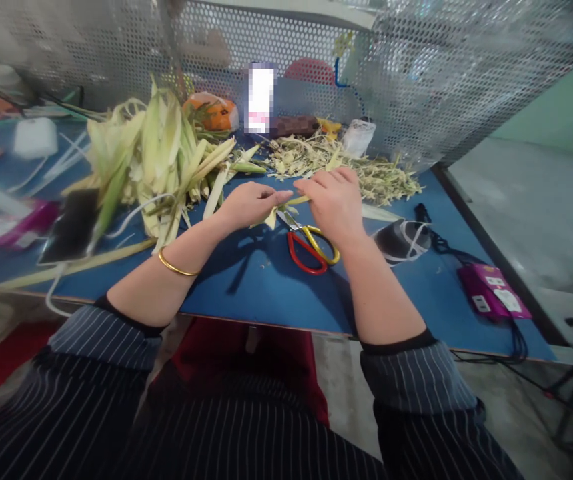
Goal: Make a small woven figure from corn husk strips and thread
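A narrow yellow-green strip of corn husk [298, 200] is stretched between my two hands above the blue table. My left hand [251, 205] pinches its left end, with a pale flap of husk hanging below the fingertips. At the other end, the fingers of my right hand [335, 205] are closed on the strip. Scissors [306, 231] with one red and one yellow handle lie just under my hands, their blade tips partly covered by husk. A big heap of whole corn husks [163, 143] lies beyond my left hand. Behind my right hand spreads a pile of shredded husk [306, 152].
A dark phone [71, 223] with a white cable lies at the left. On the right are a dark cylinder wrapped in white cord [402, 240] and a purple box [493, 290] with black cables. An orange package [212, 112] stands at the back, before a perforated metal screen [416, 67].
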`<move>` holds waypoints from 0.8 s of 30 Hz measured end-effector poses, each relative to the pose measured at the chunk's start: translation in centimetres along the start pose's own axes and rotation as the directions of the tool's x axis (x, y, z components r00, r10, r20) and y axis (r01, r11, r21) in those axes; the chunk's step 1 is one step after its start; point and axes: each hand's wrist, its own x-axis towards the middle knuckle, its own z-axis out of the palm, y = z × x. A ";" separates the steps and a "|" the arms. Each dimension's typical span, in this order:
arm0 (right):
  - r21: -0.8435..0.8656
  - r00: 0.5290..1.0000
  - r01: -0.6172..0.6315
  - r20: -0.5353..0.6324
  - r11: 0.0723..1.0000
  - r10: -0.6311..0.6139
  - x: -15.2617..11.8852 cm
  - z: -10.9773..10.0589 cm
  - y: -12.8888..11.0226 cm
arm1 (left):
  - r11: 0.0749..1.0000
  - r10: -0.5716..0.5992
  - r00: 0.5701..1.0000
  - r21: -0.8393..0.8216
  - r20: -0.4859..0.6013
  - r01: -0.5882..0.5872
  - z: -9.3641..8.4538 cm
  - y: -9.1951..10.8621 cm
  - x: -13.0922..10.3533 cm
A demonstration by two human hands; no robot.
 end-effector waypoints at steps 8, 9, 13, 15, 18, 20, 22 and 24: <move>-0.096 0.993 -0.096 -0.081 0.991 0.089 -0.2 -0.4 -0.5 | 0.929 -0.102 0.902 -0.284 0.419 0.236 0.4 0.2 -0.9; -0.084 0.992 -0.108 -0.075 0.991 0.102 -0.2 -0.3 -0.5 | 0.921 -0.119 0.883 -0.281 0.454 0.269 0.6 0.3 -1.1; 0.119 0.959 -0.243 -0.118 0.963 0.257 0.0 1.0 0.3 | 0.913 -0.170 0.876 -0.262 0.452 0.312 1.3 0.8 -1.6; 0.350 0.889 -0.380 -0.119 0.856 0.443 0.2 1.6 1.0 | 0.929 -0.191 0.927 -0.244 0.323 0.276 1.7 0.9 -1.6; 0.733 0.783 -0.505 0.165 0.457 0.600 0.5 1.7 1.5 | 0.974 -0.145 0.979 -0.152 0.141 0.166 2.3 0.4 -1.4; 0.840 0.779 -0.498 0.323 0.217 0.537 0.6 1.3 1.2 | 0.994 -0.091 0.990 -0.055 0.109 0.097 2.7 -0.1 -1.3; 0.874 0.794 -0.467 0.346 0.137 0.501 0.6 0.9 0.6 | 0.997 -0.055 0.991 0.065 0.124 0.047 3.1 -0.5 -1.4; 0.870 0.804 -0.452 0.301 0.198 0.512 0.5 0.7 -0.3 | 0.973 -0.008 0.991 0.230 0.132 -0.023 3.4 -0.8 -1.5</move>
